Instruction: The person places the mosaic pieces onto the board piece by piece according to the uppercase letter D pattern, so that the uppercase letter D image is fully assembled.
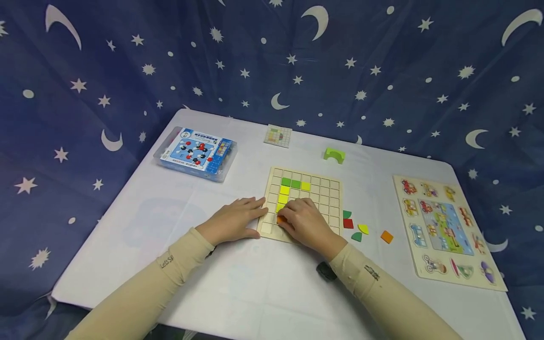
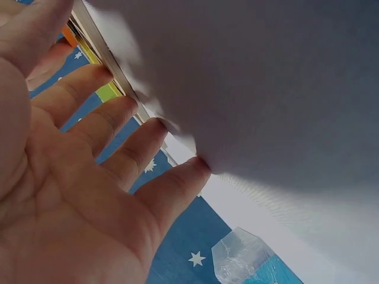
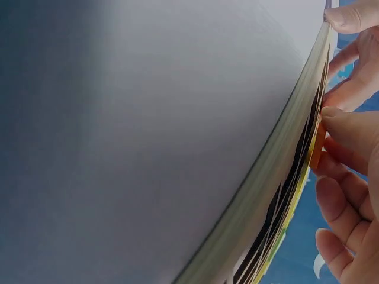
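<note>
A pale wooden grid board point(image 1: 332, 204) lies on the white table before me. In its cells a row of two green tiles point(image 1: 286, 182) and a yellow tile point(image 1: 305, 186) meets a column of yellow tiles point(image 1: 284, 190). My right hand point(image 1: 309, 224) pinches an orange tile point(image 1: 281, 220) between thumb and fingers, right at the board's surface below that column. The same orange tile point(image 3: 318, 145) shows in the right wrist view. With fingers spread, my left hand point(image 1: 237, 219) touches the board's left edge; its fingertips point(image 2: 155, 125) rest along that side.
Right of the board lie loose pieces: a red square point(image 1: 348, 224), a yellow quarter-round point(image 1: 363, 229), green ones point(image 1: 356, 237) and an orange square point(image 1: 386, 237). Behind are a patterned card point(image 1: 278, 136) and green arch block point(image 1: 334, 155). A plastic box point(image 1: 195, 153) stands left, a picture puzzle point(image 1: 450, 231) right.
</note>
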`<act>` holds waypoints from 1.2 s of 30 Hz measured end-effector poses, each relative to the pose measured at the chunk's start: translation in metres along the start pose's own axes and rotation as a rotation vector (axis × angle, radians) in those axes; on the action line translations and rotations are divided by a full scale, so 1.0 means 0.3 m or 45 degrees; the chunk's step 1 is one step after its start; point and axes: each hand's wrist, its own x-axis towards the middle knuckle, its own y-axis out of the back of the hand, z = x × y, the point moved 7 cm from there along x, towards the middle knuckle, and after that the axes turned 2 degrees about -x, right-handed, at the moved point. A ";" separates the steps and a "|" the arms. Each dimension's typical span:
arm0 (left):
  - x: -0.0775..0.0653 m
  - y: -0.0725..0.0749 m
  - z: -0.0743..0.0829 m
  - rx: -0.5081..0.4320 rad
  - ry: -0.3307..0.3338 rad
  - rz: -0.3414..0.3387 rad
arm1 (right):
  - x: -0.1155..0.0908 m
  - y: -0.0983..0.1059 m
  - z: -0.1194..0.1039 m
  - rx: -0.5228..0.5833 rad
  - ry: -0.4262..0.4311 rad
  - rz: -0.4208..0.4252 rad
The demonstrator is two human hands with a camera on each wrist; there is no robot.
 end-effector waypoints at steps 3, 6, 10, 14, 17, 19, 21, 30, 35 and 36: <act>0.002 0.005 0.004 0.004 -0.022 0.008 | 0.007 0.001 -0.002 -0.007 0.013 0.009; 0.004 0.008 0.006 0.010 -0.041 0.018 | 0.011 0.002 -0.004 -0.015 0.020 0.016; 0.007 0.010 0.009 0.004 -0.060 0.022 | 0.015 0.003 -0.006 -0.027 0.026 0.026; 0.010 0.009 0.011 -0.006 -0.065 0.012 | 0.016 0.005 -0.011 -0.037 0.041 0.047; 0.010 0.008 0.012 -0.015 -0.064 0.008 | 0.015 0.007 -0.016 -0.048 0.058 0.066; 0.011 0.007 0.013 -0.020 -0.065 0.007 | 0.014 0.006 -0.018 -0.061 0.063 0.071; 0.011 0.005 0.013 -0.024 -0.069 0.005 | 0.013 0.005 -0.021 -0.072 0.062 0.073; 0.013 -0.004 0.017 -0.025 -0.073 -0.003 | -0.006 0.018 -0.011 -0.077 0.010 0.056; 0.007 -0.009 0.012 -0.039 -0.034 -0.005 | -0.071 0.066 0.063 -0.061 -0.070 0.073; 0.004 -0.010 0.009 -0.037 -0.023 -0.006 | -0.094 0.078 0.088 -0.064 -0.088 0.084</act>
